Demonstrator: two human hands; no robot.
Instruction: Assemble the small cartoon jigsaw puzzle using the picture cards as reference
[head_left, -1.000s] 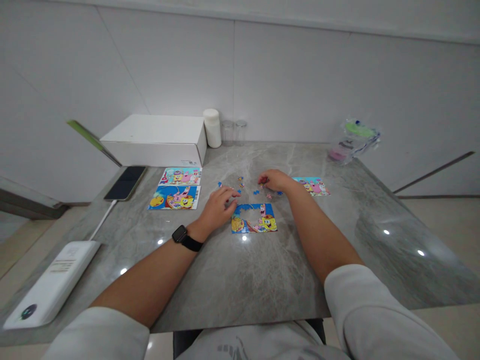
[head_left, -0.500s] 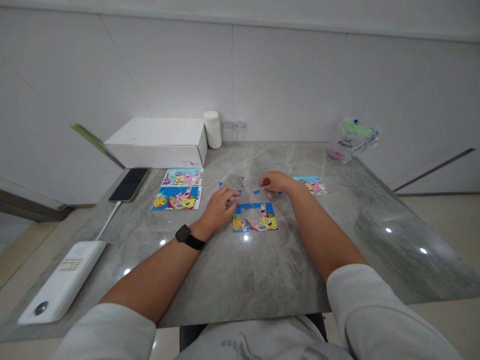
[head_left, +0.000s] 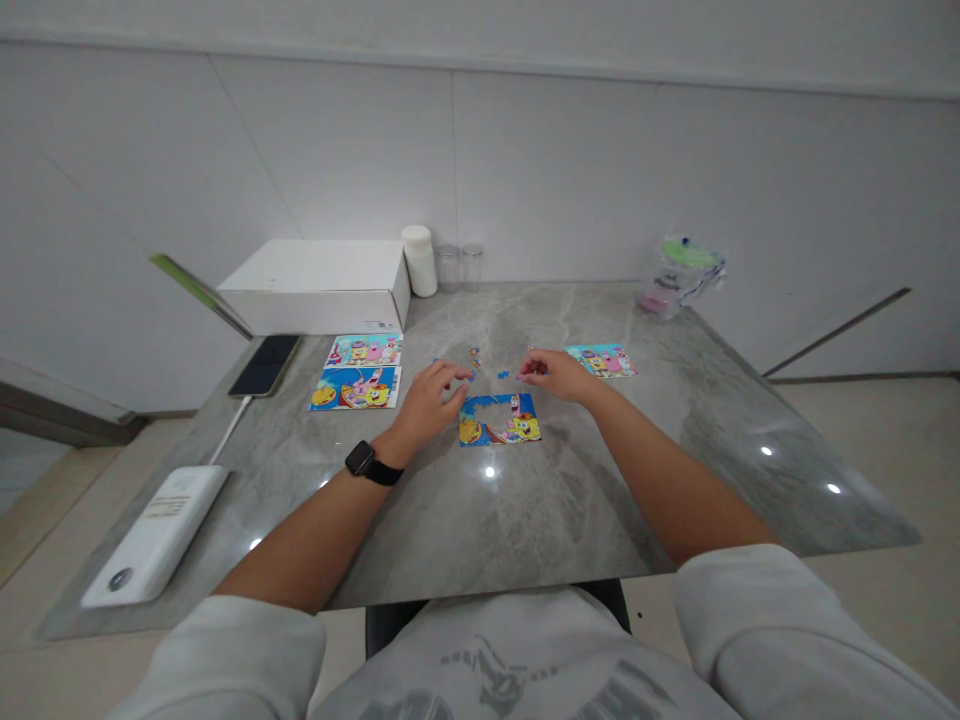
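A jigsaw puzzle [head_left: 527, 430] with a gap in its middle lies on the grey table. My left hand [head_left: 433, 400] rests at its upper left corner, fingers apart and holding nothing. Beyond the puzzle's upper right, my right hand [head_left: 553, 375] has its fingertips pinched together; whatever is between them is too small to name. A loose blue piece [head_left: 503, 375] lies between the hands, and several small pieces [head_left: 475, 357] are just past my left fingertips. To the right of my right hand is a flat finished picture [head_left: 611, 360].
Two picture cards [head_left: 364, 388] lie at the left, beside a phone [head_left: 265, 365] cabled to a white power bank [head_left: 161, 535]. Along the back are a white box [head_left: 315, 285], a white bottle [head_left: 419, 262], two glass jars [head_left: 459, 268] and a plastic bag [head_left: 679, 280].
The camera view has shifted a little. My right hand has turned, its fingertips now pinched near the loose pieces. My left hand remains by the puzzle's upper left corner.
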